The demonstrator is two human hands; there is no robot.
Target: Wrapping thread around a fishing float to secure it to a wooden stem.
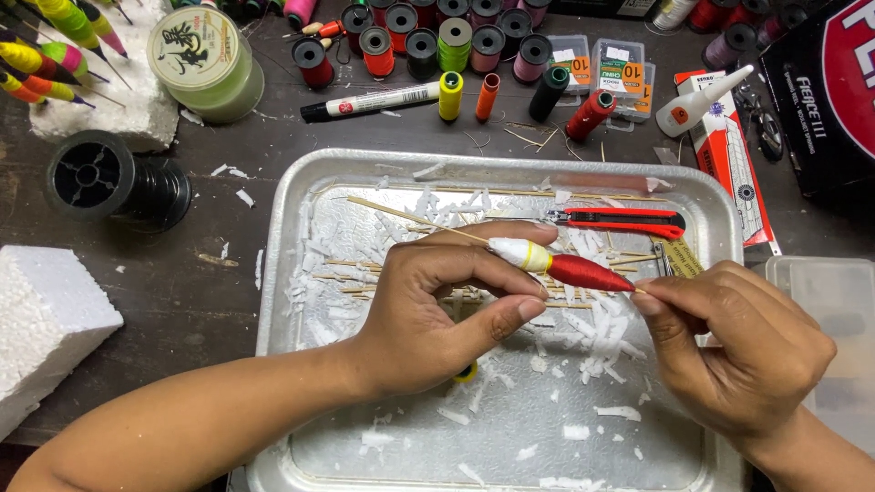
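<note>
Head view, thread-wrapped spindle float (561,265), dented foil tray (720,219)

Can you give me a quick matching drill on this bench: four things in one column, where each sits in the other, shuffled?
Things:
1. float
2. utility knife
3. black spool
4. foam block

Places:
A. on the table's left edge, beside the tray
B. held between left hand and right hand over the tray
C. lying in the tray near its far right corner
D. on the table left of the tray, beyond the foam block

Pairs: 1-B, 2-C, 3-D, 4-A
</note>
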